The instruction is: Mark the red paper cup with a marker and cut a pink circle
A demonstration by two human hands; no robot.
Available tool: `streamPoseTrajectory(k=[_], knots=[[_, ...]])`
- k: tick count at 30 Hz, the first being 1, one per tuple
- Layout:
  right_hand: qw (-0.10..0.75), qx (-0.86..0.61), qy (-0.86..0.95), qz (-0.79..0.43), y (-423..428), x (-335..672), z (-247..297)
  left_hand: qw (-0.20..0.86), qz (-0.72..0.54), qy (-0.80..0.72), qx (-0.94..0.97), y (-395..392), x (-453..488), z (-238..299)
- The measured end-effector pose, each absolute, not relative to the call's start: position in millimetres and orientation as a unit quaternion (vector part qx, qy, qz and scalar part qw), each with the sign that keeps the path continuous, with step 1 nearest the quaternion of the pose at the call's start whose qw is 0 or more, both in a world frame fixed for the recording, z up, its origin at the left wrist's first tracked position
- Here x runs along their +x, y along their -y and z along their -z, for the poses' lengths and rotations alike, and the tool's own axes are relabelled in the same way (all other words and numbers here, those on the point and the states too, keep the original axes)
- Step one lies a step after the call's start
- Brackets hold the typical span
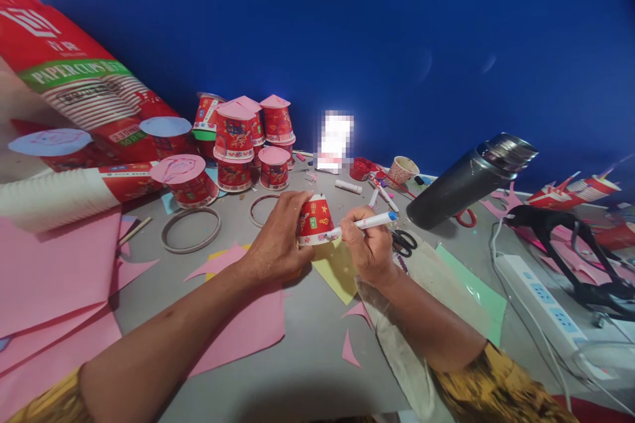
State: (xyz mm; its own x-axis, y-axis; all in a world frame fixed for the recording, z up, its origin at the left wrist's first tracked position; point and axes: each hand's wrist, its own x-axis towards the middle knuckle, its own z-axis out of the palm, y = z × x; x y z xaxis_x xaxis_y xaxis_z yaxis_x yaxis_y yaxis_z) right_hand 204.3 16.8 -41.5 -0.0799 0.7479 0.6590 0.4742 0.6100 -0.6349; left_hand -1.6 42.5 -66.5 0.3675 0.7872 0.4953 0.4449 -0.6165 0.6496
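Note:
My left hand [278,238] is closed around an upside-down red paper cup [314,219] that stands rim-down on a yellow sheet [338,269] in the middle of the grey table [297,370]. My right hand [370,244] grips a white marker [371,221] with a blue end, its tip touching the cup's rim. Pink paper [248,327] lies under my left forearm.
Behind stand several red cups topped with pink discs [251,139], long paper-cup sleeves [74,89] at left, two metal rings [191,229], scissors [404,241], a tilted black flask [466,182], a power strip [538,307] and a black stand [580,251] at right.

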Motion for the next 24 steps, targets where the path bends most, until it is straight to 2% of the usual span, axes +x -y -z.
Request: streamPoseTrajectory(k=[24], knots=[[0.499,-0.425,0.749,-0.095,-15.1,202.4,43.4,0.184,-0.414,-0.374,0.809,-43.2,-0.3,69.0]])
